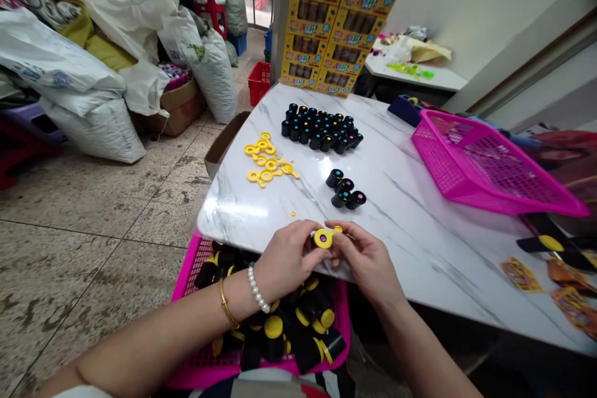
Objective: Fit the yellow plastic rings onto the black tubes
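At the table's near edge both my hands meet around a black cylinder, mostly hidden, topped by a yellow ring piece (323, 238) with a purple centre. My left hand (291, 255) closes on its left side. My right hand (366, 258) pinches the small yellow tab on the right. Just beyond stand several black cylinders (344, 186) with coloured dots, and a larger group (321, 127) is farther back. Loose yellow ring pieces (267, 161) lie to the left. Below my hands, a pink basket (342, 323) holds black cylinders with yellow caps.
A large pink basket (489, 168) rests on the right of the marble table (396, 224). Stacked yellow boxes (340, 18) rise at the back. Colourful wrappers (520, 275) lie at the right. White sacks (209, 68) and a red crate (259, 83) stand on the floor.
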`<state>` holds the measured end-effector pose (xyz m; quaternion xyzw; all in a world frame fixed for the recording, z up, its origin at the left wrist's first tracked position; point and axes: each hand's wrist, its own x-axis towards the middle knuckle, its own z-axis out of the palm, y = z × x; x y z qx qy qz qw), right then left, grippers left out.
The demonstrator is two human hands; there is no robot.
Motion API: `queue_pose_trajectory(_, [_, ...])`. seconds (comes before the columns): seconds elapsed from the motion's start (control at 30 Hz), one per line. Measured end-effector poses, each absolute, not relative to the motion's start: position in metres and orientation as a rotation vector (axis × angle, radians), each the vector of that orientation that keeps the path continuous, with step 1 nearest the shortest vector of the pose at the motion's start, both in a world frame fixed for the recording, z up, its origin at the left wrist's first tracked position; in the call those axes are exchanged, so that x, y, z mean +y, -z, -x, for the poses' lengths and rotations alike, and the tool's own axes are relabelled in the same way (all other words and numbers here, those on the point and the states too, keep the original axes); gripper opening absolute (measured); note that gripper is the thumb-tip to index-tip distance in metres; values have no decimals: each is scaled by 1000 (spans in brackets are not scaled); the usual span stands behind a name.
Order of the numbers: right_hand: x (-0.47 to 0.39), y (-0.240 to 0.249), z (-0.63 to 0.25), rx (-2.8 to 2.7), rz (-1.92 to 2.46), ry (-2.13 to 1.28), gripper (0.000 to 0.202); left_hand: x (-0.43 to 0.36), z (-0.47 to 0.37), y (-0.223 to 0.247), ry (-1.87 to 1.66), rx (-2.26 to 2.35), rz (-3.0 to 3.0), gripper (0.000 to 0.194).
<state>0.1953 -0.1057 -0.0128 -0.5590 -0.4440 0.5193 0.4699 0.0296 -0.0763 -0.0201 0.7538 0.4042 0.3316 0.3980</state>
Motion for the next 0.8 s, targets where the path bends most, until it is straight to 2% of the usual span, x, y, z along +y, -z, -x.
queue_pose_trajectory(0.17, [-91,8,-210,-1015,1301,-1533,27,-73,-30,23,-817,1039,-2041,24])
queue_pose_trajectory(0.23, [-80,2,-213,-1113,1380,-1666,29,-70,-29,20,-782,1029,-2039,19])
queue_pose_trajectory(0.33, [-71,-3,-211,-1313,1482,-1673,30,-67,-29,19,-730,1033,-2039,14])
queue_pose_trajectory(0.5, [-80,0,-199,-1476,1590,-1246,23,-69,-33,25,-640,1089,-2092,11])
queue_pose_trajectory(0.63, [-92,2,-193,-1502,1529,-1114,24,-69,-31,23,-712,1088,-2106,9])
queue_pose_trajectory(0.7, [-103,4,-193,-1548,1471,-980,32,-70,-28,19,-732,1057,-2071,7])
queue_pose_trajectory(0.8, [-126,13,-195,-1851,1336,-680,57,-83,-20,13,-710,1007,-1915,22])
